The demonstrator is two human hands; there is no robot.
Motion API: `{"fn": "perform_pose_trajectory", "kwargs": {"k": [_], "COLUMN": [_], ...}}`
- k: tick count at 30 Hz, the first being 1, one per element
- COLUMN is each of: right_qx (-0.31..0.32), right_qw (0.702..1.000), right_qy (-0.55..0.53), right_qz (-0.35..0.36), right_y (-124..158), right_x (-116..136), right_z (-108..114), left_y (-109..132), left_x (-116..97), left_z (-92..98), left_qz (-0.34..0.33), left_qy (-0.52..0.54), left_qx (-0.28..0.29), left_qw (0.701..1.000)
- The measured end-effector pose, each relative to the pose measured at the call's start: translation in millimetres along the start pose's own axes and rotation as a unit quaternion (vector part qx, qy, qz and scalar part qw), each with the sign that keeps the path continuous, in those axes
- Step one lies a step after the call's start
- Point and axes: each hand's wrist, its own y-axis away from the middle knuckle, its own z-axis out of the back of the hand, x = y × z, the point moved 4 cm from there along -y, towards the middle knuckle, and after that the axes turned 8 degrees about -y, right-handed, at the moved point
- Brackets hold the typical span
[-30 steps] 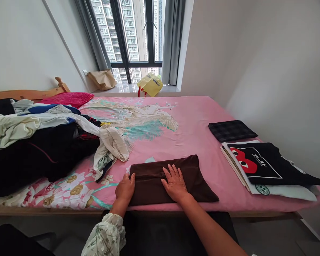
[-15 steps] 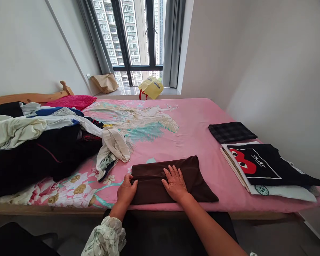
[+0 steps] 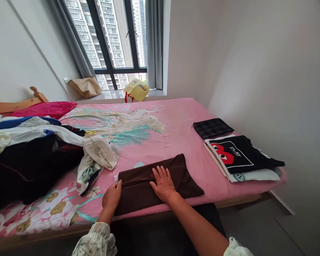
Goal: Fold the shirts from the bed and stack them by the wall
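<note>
Since half a second ago, the head view has swung right, and the left hand's (image 3: 112, 197) fingers have slipped from sight, leaving its thumb on the left end of the dark brown, folded fabric garment (image 3: 137, 195). Whether they pinch it from below, I cannot tell. The right hand (image 3: 164, 184) lies flat on the garment's middle, fingers slightly spread. That garment lies along the near edge of the pink, flower-and-bird-printed bed (image 3: 180, 142). Near the bed's right near corner, a black folded T-shirt with a red heart print (image 3: 244, 154) tops a stack; a black checked, folded cloth (image 3: 212, 128) lies just beyond.
</note>
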Motion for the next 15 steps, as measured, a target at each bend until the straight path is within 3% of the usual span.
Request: {"fn": "perform_pose_trajectory", "kwargs": {"k": [3, 6, 8, 11, 15], "right_qx": [0.015, 0.012, -0.016, -0.092, -0.165], "right_qw": [1.000, 0.999, 0.997, 0.991, 0.977], "right_qy": [-0.022, -0.047, -0.068, -0.095, -0.137], "right_qz": [-0.006, -0.010, -0.022, -0.028, 0.003], "right_y": [-4.0, -7.1, -2.9, 24.0, 96.7], "right_x": [-0.5, 1.8, 4.9, 9.6, 1.4], "right_z": [3.3, 7.9, 15.0, 33.0, 48.0], "left_y": [3.8, 16.6, 30.5, 53.6, 71.1], "left_x": [-7.4, -35.6, -68.6, -126.6, -199.4], "left_z": [3.7, 8.5, 17.1, 28.1, 14.5], "left_qz": [0.017, 0.068, 0.049, -0.030, -0.147], "left_qy": [0.170, 0.429, 0.498, 0.488, 0.343], "left_qx": [0.015, 0.068, 0.085, 0.103, 0.113], "left_qw": [0.985, 0.898, 0.862, 0.866, 0.921]}}
